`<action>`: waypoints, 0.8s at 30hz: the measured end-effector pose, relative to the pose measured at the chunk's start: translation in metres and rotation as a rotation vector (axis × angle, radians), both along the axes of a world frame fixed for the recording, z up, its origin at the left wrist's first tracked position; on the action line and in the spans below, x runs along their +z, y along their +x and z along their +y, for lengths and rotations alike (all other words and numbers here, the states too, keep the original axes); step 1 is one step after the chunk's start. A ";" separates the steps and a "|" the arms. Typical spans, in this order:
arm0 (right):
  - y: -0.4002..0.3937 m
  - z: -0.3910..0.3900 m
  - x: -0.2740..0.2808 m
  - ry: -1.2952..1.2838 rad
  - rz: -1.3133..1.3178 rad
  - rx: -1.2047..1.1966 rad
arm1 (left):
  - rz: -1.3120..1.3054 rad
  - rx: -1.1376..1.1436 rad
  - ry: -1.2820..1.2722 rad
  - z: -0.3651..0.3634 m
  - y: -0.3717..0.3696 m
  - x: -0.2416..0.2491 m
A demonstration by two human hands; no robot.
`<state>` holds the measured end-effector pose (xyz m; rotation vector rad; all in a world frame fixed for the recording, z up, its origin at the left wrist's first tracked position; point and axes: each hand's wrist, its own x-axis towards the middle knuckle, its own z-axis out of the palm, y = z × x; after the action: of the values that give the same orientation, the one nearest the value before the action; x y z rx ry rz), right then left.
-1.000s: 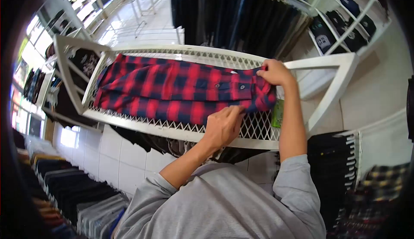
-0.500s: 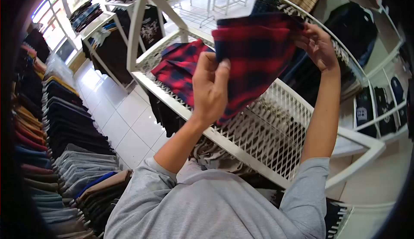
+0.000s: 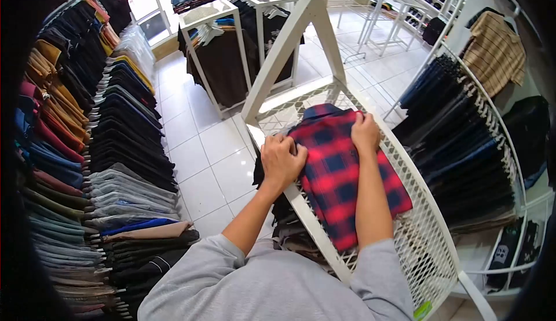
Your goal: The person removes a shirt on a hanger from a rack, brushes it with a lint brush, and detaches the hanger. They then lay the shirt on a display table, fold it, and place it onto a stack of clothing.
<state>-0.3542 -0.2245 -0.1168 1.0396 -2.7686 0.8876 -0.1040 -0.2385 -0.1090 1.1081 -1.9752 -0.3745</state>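
Under both my palms the plaid shirt (image 3: 341,182) now lies folded on the mesh table (image 3: 428,245), no longer held up; left hand (image 3: 282,160) grips its edge, right hand (image 3: 365,132) presses flat.

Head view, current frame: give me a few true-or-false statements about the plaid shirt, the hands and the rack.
1. The red and navy plaid shirt lies folded on the white mesh shelf. True.
2. The left hand hangs at the person's side. False: it rests at the shirt's left edge.
3. The right hand presses on top of the shirt. True.
4. The shirt is held up in the air. False: it lies flat on the shelf.
5. Folded clothes line the wall left of the aisle. True.
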 end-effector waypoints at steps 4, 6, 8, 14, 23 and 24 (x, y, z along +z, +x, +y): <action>0.006 0.003 0.007 -0.037 0.084 -0.024 | -0.075 0.005 0.005 0.004 -0.003 0.015; 0.005 0.004 0.008 -0.042 0.144 -0.072 | -0.043 -0.044 -0.089 0.005 -0.013 0.024; 0.009 0.005 0.008 0.052 0.136 -0.112 | -0.117 -0.232 -0.220 0.008 -0.024 0.032; 0.008 0.012 0.010 0.077 0.074 -0.114 | -0.473 -0.199 -0.008 0.000 -0.036 -0.005; 0.002 0.010 0.010 0.084 0.070 -0.102 | -0.343 0.122 0.063 0.001 -0.032 -0.010; 0.002 0.010 0.012 0.076 0.123 -0.091 | -0.317 0.158 0.081 0.002 -0.031 -0.010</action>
<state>-0.3520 -0.2146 -0.1048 0.9364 -2.7411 0.6879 -0.1349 -0.2370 -0.1192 1.4382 -2.1402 -0.2054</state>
